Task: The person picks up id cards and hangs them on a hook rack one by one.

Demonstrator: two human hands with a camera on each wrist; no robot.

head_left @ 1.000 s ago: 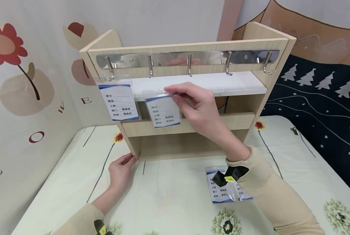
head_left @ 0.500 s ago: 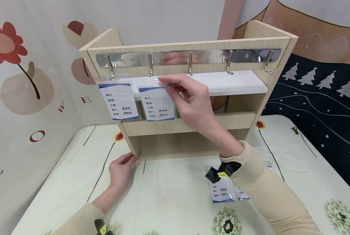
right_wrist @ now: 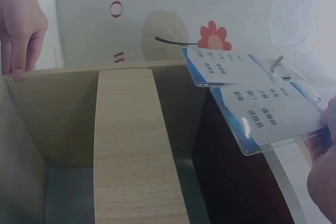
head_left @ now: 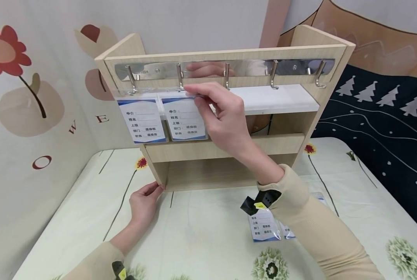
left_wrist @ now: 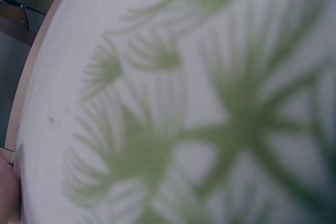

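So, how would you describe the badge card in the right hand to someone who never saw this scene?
Find the wooden shelf with a metal hook rail. Two badge cards hang at its left end; it is the second badge card, the one the right hand pinches at its top.

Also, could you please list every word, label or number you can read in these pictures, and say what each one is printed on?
"中介", "姓名", "上级", "部门 通操部", "职务 通操员": hanging badge.
The same five lines: badge that the right hand pinches at the second hook.
"W", "E", "O": red letters on the wall cloth.
Badges on the table: rows partly hidden, too small to read.
Stamp on the hook rail: too small.
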